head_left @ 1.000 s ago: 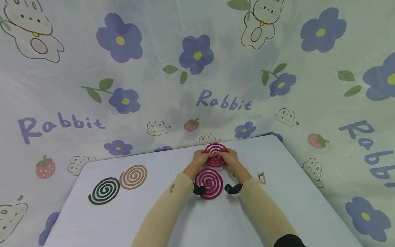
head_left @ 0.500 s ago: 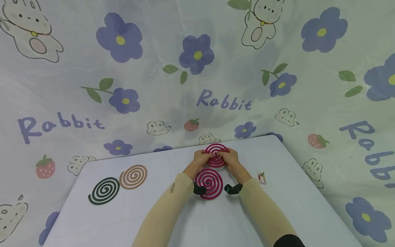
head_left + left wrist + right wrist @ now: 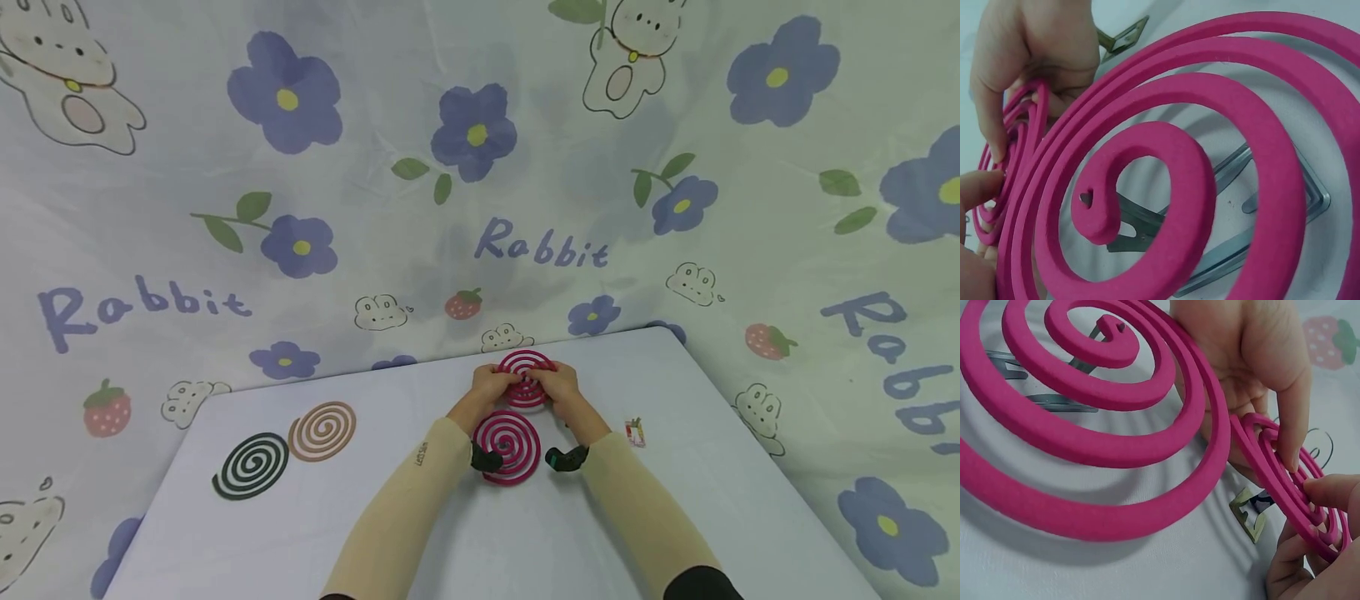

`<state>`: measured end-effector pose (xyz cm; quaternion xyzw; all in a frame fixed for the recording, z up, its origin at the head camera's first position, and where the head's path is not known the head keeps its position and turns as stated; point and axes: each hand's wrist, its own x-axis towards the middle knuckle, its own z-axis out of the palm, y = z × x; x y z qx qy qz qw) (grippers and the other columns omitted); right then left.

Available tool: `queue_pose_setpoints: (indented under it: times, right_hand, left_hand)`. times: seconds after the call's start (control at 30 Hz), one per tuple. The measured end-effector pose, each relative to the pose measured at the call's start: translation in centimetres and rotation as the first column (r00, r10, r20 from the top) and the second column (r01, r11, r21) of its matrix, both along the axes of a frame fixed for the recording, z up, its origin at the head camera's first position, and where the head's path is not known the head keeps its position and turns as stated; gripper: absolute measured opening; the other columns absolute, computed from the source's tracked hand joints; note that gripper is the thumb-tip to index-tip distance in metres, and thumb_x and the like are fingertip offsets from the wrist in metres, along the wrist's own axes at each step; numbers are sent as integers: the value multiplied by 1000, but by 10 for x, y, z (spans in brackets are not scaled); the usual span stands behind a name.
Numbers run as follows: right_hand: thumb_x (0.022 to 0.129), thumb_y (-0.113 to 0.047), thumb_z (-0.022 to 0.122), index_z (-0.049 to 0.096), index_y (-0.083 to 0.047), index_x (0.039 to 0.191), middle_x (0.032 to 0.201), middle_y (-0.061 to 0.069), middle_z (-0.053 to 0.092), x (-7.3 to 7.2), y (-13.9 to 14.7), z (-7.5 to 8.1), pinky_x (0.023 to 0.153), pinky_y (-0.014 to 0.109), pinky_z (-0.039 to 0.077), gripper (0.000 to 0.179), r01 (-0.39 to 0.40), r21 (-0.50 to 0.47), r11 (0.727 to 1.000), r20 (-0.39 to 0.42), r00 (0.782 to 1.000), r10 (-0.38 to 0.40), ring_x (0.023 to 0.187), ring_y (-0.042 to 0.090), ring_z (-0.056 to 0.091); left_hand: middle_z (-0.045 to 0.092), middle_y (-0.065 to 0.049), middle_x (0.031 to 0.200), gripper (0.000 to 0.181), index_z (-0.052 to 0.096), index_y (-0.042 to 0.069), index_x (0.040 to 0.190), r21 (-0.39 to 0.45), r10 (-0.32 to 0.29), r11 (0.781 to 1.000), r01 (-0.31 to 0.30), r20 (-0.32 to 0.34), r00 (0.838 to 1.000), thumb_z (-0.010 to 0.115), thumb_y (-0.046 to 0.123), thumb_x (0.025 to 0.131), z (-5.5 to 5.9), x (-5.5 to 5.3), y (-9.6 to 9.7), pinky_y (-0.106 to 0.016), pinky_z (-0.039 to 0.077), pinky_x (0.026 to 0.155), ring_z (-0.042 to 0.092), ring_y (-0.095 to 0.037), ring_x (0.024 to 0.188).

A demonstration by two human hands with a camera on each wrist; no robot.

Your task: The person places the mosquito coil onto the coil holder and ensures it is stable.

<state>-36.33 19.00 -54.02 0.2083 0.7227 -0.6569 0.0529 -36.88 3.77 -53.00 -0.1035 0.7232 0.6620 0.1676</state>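
Both hands hold a pink mosquito coil (image 3: 527,358) near the table's far edge. My left hand (image 3: 487,390) grips its left side, my right hand (image 3: 561,387) its right side. Both thumbs reach in close to its centre. Some fingers are hidden behind the coil. Nearer to me, between the wrists, lies a second pink mosquito coil (image 3: 507,418), raised on a silvery metal coil stand (image 3: 1216,269). In the left wrist view the stand's tip pokes through the hole at that coil's inner end. Below the held coil, the right wrist view shows a brass-coloured metal piece (image 3: 1249,515), partly covered.
On the left of the white table (image 3: 247,550) lie a dark green mosquito coil (image 3: 238,492) and a tan mosquito coil (image 3: 322,405), edge to edge. Right of my right wrist is a small red-and-white packet (image 3: 635,433). A patterned cloth (image 3: 390,242) hangs behind the table.
The hands and the held pink coil stay nearly in place. The head view has shifted very slightly.
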Motion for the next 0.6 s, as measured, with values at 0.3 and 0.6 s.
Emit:
queue_pose_setpoints:
  times: [0.3, 0.6]
  right_hand:
    - [84, -17, 74, 59, 2, 124, 113, 15, 63, -1, 0, -2, 69, 26, 50, 47, -13, 12, 1000, 21, 1000, 13, 87, 18, 57]
    - [85, -16, 73, 57, 3, 126, 118, 17, 61, 0, -2, 1, 78, 29, 52, 48, -15, 22, 1000, 28, 1000, 14, 96, 22, 59]
  left_hand:
    - [62, -13, 108, 33, 59, -1, 114, 19, -2, 1000, 2, 18, 1000, 73, 13, 87, -3, -1, -1, -32, 54, 82, 64, -22, 95]
    - [62, -14, 108, 33, 59, -2, 113, 40, -4, 999, 3, 17, 1000, 73, 12, 87, -6, -3, 0, -31, 54, 81, 64, -22, 93]
